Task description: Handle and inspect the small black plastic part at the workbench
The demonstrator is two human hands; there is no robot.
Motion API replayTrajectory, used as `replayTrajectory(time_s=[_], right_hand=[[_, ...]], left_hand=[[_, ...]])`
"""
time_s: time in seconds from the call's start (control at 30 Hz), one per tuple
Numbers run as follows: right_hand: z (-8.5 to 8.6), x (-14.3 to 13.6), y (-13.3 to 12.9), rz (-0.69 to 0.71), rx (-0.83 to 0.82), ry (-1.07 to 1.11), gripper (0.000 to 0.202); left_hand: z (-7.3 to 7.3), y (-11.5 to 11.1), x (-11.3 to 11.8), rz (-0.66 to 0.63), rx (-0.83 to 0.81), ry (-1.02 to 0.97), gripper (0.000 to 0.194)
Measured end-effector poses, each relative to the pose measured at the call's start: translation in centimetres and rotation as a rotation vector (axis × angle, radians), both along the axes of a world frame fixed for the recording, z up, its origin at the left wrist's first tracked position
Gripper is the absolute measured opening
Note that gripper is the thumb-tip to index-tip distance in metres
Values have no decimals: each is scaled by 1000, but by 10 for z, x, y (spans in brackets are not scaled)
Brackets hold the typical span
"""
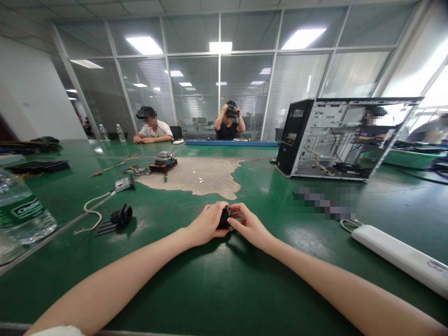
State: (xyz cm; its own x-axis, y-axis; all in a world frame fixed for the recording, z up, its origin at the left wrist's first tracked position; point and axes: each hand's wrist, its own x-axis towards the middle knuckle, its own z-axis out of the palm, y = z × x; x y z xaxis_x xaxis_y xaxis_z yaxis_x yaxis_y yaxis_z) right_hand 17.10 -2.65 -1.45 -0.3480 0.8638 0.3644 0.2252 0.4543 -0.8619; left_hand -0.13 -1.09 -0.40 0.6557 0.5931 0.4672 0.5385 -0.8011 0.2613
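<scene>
Green worktop (224,289), glossy and scuffed, spreads beneath two bare forearms. Both hands meet around a small black part (224,220), nearer to the wearer than the open-sided computer case (297,140) and to its left. The left hand (210,220) is curled round the part's left side, with the thumb underneath hard to make out; the right hand (249,225) pinches the other side between thumb and bent fingertips. Whether the part touches the worktop, I cannot tell.

A white power strip (399,256) lies on the near side of the case, toward the right. Well to the left of the case stands a large clear bottle (24,210) with a green label. Between bottle and case, on the bottle's side, sits a black piece with thin prongs (122,217), and beyond that a metal box (125,184) beside a pale cord (100,212).

Left of the case, a pale patch (210,172) shows in the surface, with a round grey-topped unit (164,161) at its far-left edge. Right of and behind the case is a green basket (409,158). Farther off, left of the case, sit a person in white (159,130) and one in black (229,132), hands raised to their headgear.
</scene>
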Motion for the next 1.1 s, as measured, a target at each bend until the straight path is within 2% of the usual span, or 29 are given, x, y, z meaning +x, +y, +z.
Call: replayTrajectory(time_s=[0.1, 0.27, 0.53, 0.63, 0.77, 1.1], right_hand=[[3, 0, -2, 33, -15, -3, 23], [4, 0, -3, -42, 105, -1, 13], [-2, 1, 2, 13, -64, 17, 27], [2, 1, -1, 39, -34, 20, 23], [5, 0, -3, -9, 33, 31, 16], [0, 1, 4, 24, -100, 31, 25]], left_hand=[[0, 1, 0, 6, -2, 1, 56], [0, 0, 0, 9, 5, 5, 55], [1, 0, 0, 14, 18, 19, 55], [1, 1, 0, 23, 15, 27, 55], [0, 1, 0, 24, 18, 36, 55], [-2, 2, 0, 19, 28, 22, 56]])
